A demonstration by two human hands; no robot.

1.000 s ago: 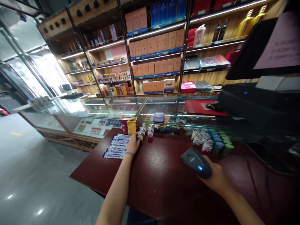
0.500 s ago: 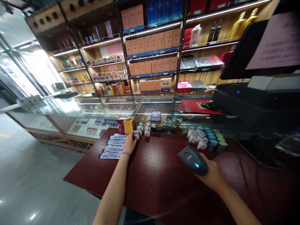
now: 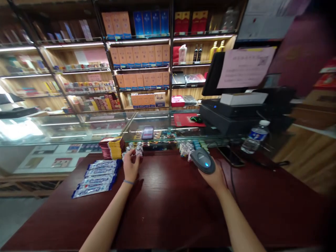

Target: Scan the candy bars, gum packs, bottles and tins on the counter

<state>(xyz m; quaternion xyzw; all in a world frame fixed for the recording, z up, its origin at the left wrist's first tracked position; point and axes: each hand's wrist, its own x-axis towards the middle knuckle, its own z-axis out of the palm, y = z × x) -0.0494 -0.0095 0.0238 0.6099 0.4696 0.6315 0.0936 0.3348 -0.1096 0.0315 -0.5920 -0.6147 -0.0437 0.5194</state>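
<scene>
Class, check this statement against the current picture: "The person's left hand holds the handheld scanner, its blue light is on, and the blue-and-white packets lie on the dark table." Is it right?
One detail is wrong: the right hand, not the left hand, holds the handheld scanner, as the head view shows. The rest stands.

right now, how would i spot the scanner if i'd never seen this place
Start at the dark reddish-brown tabletop in front of the glass display case. Right of the tabletop's middle, find the person's right hand and the dark grey scanner it grips. Unlike the small containers just beyond it, the scanner shows a glowing blue light.
</scene>
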